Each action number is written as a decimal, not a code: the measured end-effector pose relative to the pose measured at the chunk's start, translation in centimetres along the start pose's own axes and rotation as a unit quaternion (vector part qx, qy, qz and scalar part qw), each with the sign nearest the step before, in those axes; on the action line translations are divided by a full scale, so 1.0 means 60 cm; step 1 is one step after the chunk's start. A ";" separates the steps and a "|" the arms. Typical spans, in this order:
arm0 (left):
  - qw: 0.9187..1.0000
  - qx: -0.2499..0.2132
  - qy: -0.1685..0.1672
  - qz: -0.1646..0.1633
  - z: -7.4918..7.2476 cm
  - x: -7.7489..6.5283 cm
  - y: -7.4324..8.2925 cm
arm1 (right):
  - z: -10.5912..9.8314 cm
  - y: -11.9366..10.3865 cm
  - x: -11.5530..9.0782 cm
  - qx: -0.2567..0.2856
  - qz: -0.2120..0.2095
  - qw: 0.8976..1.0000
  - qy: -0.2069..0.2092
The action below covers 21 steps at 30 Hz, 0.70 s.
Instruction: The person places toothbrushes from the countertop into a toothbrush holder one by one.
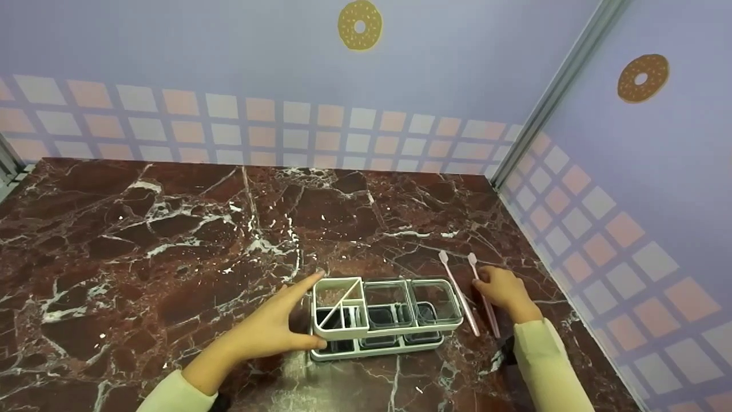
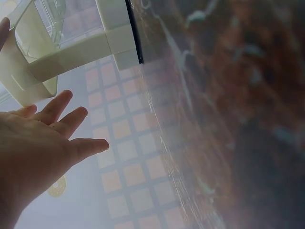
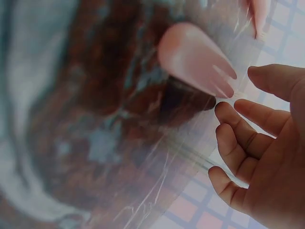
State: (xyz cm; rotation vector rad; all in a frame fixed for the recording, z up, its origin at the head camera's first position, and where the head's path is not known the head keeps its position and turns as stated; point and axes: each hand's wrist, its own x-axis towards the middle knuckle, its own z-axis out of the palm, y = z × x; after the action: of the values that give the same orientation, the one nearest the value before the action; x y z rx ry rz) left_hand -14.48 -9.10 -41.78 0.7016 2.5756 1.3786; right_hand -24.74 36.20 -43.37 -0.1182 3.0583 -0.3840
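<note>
A cream-framed organizer (image 1: 343, 332) with clear compartments stands on the marble-patterned table. My left hand (image 1: 269, 329) spans its left end, thumb at the front edge and forefinger at the back corner. In the left wrist view, the other fingers of the left hand (image 2: 52, 129) stretch out straight beside the cream frame (image 2: 71, 57). Two pink toothbrushes lie right of the organizer, the nearer toothbrush (image 1: 460, 294) beside its end. My right hand (image 1: 506, 292) is over the farther toothbrush (image 1: 489, 315), fingertips right at its neck; a gap shows between thumb and fingers in the right wrist view.
The table (image 1: 189, 246) is dark red with white veins. A lilac wall (image 1: 229, 46) with pink and white squares rises at the back; a similar wall (image 1: 675, 171) runs along the right side, near my right hand.
</note>
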 end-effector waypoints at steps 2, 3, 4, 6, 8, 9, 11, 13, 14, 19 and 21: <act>1.000 -0.002 0.001 -0.002 0.000 0.000 0.000 | 0.001 -0.002 0.006 0.002 -0.001 1.000 0.007; 1.000 -0.003 0.000 -0.003 0.000 0.000 0.000 | 0.001 -0.003 0.008 0.005 -0.001 1.000 0.011; 1.000 -0.004 0.000 -0.003 0.000 0.000 0.000 | 0.002 -0.004 0.010 0.006 -0.003 1.000 0.015; 1.000 -0.007 0.000 -0.005 0.000 0.000 0.000 | 0.003 -0.004 0.014 0.007 -0.004 1.000 0.022; 1.000 -0.010 0.000 -0.004 0.000 0.001 0.000 | 0.004 -0.004 0.017 0.007 0.000 1.000 0.027; 1.000 -0.011 -0.001 -0.004 0.001 0.001 0.000 | 0.004 -0.005 0.018 0.006 0.002 1.000 0.029; 1.000 -0.015 -0.001 -0.004 0.001 0.001 0.000 | 0.005 -0.006 0.021 0.003 0.009 1.000 0.030; 1.000 -0.018 -0.002 -0.005 0.002 0.001 0.001 | 0.006 -0.007 0.024 0.002 0.012 0.999 0.030; 1.000 -0.021 -0.002 -0.007 0.002 0.001 0.001 | 0.007 -0.008 0.024 0.001 0.015 0.999 0.031; 0.999 -0.030 0.001 -0.017 0.004 0.000 0.003 | 0.007 -0.011 0.029 0.004 0.028 0.999 0.034; 0.999 -0.028 0.002 -0.019 0.004 0.000 0.004 | 0.006 -0.012 0.030 0.006 0.028 0.999 0.035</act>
State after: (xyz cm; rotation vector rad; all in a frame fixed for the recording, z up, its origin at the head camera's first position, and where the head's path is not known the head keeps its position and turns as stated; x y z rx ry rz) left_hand -14.29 -8.82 -41.72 0.6389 2.5288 1.4366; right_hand -26.45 35.24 -43.64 -0.0184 3.1197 -0.4111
